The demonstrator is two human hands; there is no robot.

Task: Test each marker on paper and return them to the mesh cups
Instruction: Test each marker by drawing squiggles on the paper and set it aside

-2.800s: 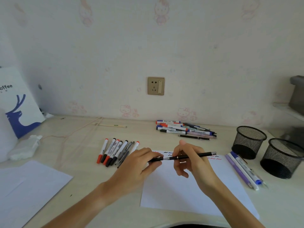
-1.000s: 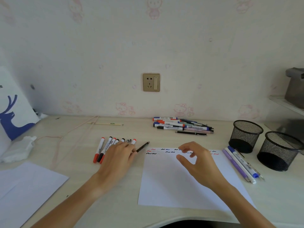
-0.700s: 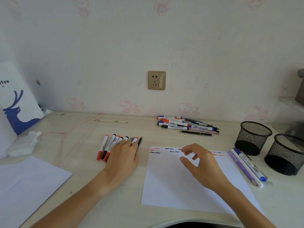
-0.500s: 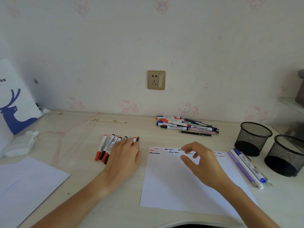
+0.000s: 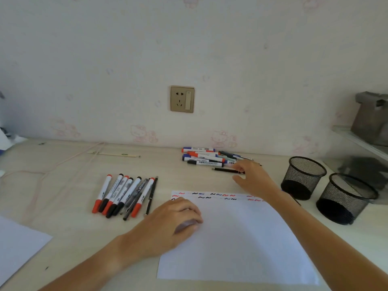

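Right hand (image 5: pixel 255 179) far out by marker pile (image 5: pixel 206 158) at wall – fingers (image 5: pixel 241 164) spread, touching thin black pen (image 5: pixel 225 170), not yet gripping. Left hand (image 5: pixel 170 223) rests on test paper (image 5: pixel 241 244), fingers curled loose, holding nothing. Row of markers (image 5: pixel 123 194) lies left of paper. Two mesh cups (image 5: pixel 303 177) stand on table (image 5: pixel 63 185) at right.

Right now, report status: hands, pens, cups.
Left hand resting on paper, holding nothing. Right hand reaching black pen; grip unclear. Both mesh cups empty.
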